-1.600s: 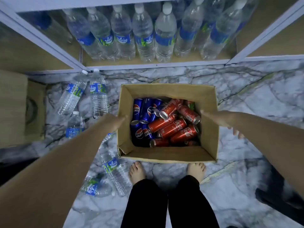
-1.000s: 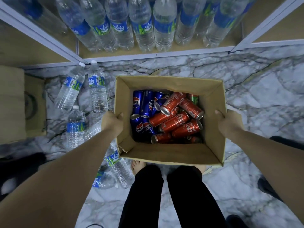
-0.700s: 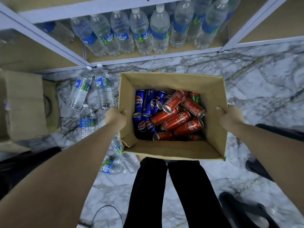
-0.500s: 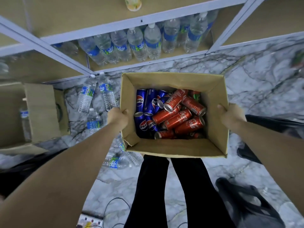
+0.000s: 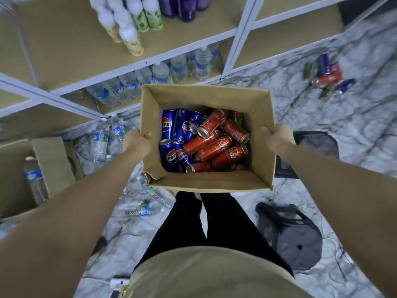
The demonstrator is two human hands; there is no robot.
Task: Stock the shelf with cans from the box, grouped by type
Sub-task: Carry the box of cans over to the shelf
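Observation:
An open cardboard box [image 5: 206, 95] is held up off the floor in front of me. My left hand [image 5: 136, 141] grips its left wall and my right hand [image 5: 277, 138] grips its right wall. Inside lie blue Pepsi cans [image 5: 171, 134] on the left and red Coca-Cola cans [image 5: 217, 147] on the right, with a green can [image 5: 239, 119] partly hidden at the back. The shelf [image 5: 187, 37] stands ahead, its middle board carrying pale bottles [image 5: 129, 24] and purple bottles [image 5: 184, 7]. Water bottles [image 5: 163, 74] fill the bottom board.
Loose water bottles [image 5: 103, 138] lie on the marble floor at the left, beside another cardboard box [image 5: 53, 162]. A heap of cans [image 5: 326, 76] sits on the floor at the far right. A dark basket [image 5: 315, 145] and a black stool [image 5: 290, 235] stand at my right.
Both hands took hold of the box's sides and lifted it off the floor. My view rose, so the higher shelf board with pale and purple bottles came into sight.

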